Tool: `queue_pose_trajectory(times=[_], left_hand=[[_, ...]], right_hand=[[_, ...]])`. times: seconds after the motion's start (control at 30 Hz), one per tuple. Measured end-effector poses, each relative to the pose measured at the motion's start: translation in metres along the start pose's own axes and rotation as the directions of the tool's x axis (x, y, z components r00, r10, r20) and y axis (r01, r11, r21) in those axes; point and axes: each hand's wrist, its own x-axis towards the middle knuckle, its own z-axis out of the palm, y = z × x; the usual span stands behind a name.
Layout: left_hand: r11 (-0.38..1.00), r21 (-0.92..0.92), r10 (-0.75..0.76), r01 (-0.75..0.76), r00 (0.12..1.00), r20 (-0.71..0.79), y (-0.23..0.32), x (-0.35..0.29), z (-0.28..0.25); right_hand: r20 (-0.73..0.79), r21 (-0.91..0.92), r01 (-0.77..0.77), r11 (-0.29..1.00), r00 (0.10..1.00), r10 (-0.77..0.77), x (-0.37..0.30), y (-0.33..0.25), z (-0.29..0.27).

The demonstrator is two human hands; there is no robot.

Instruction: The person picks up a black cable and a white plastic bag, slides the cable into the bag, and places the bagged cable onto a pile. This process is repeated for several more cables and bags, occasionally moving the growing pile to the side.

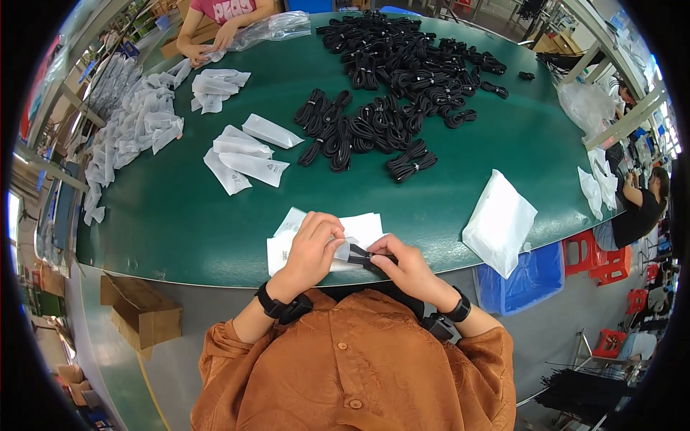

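At the near edge of the green table, my left hand [313,248] pinches a small translucent plastic bag [343,251] with the fingers closed. My right hand [404,267] grips a coiled black cable [361,257] between thumb and fingers. One end of the cable is at the bag's mouth; how far inside it lies is hard to see. Under both hands lie flat white bags [365,225], partly covered by the left hand. Farther off, several filled white bags [253,167] rest left of the middle. Beside them spreads a large heap of bundled black cables [381,118].
A white packet [499,219] lies at the right edge above a blue bin [528,284]. Many filled bags [140,122] cover the left edge. Across the table a co-worker's hands [208,49] handle clear bags [269,29]. A cardboard box [144,316] stands on the floor at left.
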Motion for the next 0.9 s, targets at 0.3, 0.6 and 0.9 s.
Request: queue_pose_trajectory(times=[0.3, 0.6, 0.9], left_hand=[[0.998, 0.010, 0.055, -0.055, 0.997, -0.052, 0.001, 0.013, 0.011], [0.689, -0.673, -0.284, 0.268, 0.955, 0.089, -0.008, 0.040, 0.011], [0.930, -0.323, -0.332, 0.177, 0.781, -0.529, -0.047, 0.058, -0.043]], right_hand=[[0.112, -0.368, 0.371, 0.852, 0.928, -0.356, 0.019, -0.001, -0.018], [-0.028, -0.183, 0.382, 0.906, 0.919, -0.394, 0.047, -0.009, -0.035], [-0.255, -0.763, -0.131, 0.633, 0.961, -0.108, 0.091, 0.061, -0.084]])
